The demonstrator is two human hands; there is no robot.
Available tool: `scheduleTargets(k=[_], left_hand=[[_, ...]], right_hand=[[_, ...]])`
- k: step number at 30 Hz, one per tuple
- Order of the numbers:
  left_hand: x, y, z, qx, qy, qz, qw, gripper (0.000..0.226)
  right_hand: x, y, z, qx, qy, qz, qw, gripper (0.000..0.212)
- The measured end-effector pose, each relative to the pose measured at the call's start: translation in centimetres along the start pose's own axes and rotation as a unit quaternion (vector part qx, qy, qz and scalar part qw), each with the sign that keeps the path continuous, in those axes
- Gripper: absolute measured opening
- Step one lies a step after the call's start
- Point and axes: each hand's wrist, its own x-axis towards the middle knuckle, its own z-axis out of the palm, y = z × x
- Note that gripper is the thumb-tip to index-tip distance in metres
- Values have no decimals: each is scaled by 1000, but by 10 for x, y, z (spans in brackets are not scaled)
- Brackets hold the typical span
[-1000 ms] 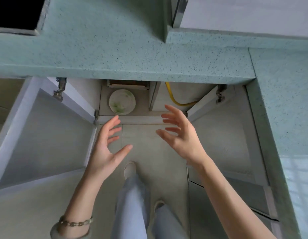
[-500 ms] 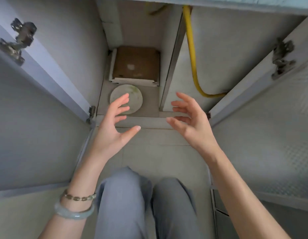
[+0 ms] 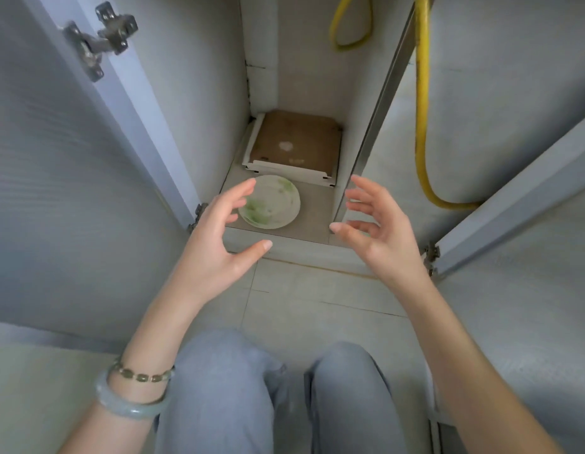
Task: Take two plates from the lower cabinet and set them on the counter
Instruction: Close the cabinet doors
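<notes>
The lower cabinet is narrow, so a lifted plate could knock its wall or the metal divider just beyond the right fingers. The left hand and right hand hover with fingers spread, holding nothing. A brown board lies deeper in, well beyond the fingertips. The plate rests on the cabinet floor, just past the left fingers; perhaps two are stacked, I cannot tell. A yellow hose hangs to the right of the right fingers.
</notes>
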Motion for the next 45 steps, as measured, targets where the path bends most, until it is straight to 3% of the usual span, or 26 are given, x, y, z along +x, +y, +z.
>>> scheduleTargets(k=[8,14,18,26,30,34,41,45], left_hand=[[-22,13,-57,104,103,5,989,73],[-61,23,-119,235,243,-9,941,69],[-96,37,-151,315,332,-16,889,63],[-150,32,-186,417,388,-105,816,77],[-157,17,-196,390,451,-146,789,88],[-148,4,-206,287,464,-197,814,94],[-136,-20,-216,166,377,-182,893,85],[-133,-25,-201,112,443,-121,881,64]], right_hand=[[30,-59,48,-48,-111,-156,980,67],[51,-123,97,-54,-167,-304,936,65],[54,-172,138,-58,-205,-404,889,63],[28,-241,220,-97,-241,-575,776,58],[14,-254,246,-193,-211,-667,688,61],[8,-270,272,-285,-204,-704,618,66],[4,-283,296,-384,-182,-693,583,60],[1,-279,287,-390,-144,-711,566,54]])
